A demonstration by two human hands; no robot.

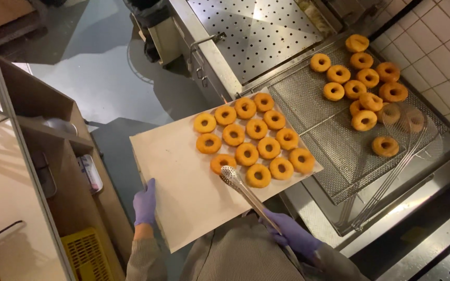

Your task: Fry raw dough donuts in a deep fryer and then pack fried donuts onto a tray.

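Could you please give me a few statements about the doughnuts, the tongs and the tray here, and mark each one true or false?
1. The left hand grips the edge of the paper-lined tray. True.
2. The right hand holds a whisk. False: it holds metal tongs.
3. The doughnuts on the tray fill the whole sheet. False: they sit in rows at the far end; the near part is bare.
4. More doughnuts lie on the wire mesh rack. True.
5. Both hands are bare. False: both wear purple gloves.
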